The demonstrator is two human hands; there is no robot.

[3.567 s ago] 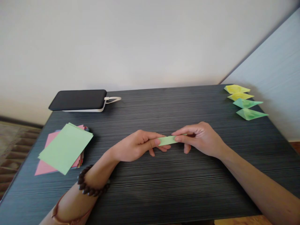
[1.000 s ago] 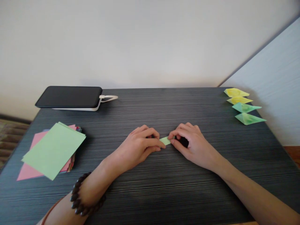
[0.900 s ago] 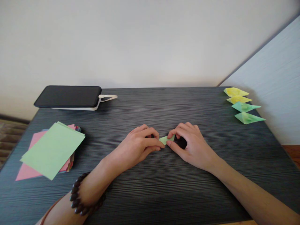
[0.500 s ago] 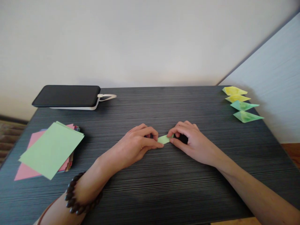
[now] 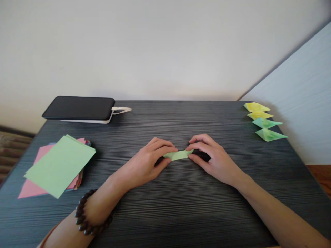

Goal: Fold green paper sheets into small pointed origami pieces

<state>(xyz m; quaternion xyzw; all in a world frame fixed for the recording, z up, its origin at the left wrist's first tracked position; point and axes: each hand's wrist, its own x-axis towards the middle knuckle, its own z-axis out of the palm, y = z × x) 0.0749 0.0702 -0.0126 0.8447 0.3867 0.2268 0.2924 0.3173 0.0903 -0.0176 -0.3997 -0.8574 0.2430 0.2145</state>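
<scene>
A narrow folded strip of light green paper (image 5: 179,155) lies on the dark striped table (image 5: 181,210) near its middle. My left hand (image 5: 148,161) pinches the strip's left end with thumb and fingers curled. My right hand (image 5: 212,158) pinches the right end, its fingers bent over it. Both ends of the strip are hidden under my fingertips. A dark bead bracelet (image 5: 90,213) circles my left wrist.
A stack of coloured sheets (image 5: 58,167), green on top and pink below, lies at the left. A black phone on a white power bank (image 5: 80,109) with a loop cord sits back left. Two yellow and two green folded paper shapes (image 5: 264,121) line the right edge beside a pale wall panel.
The strip was held in the air 3.6 s ago; it now rests on the table. Over the last second my hands have drawn apart slightly, and more of the strip shows between them.
</scene>
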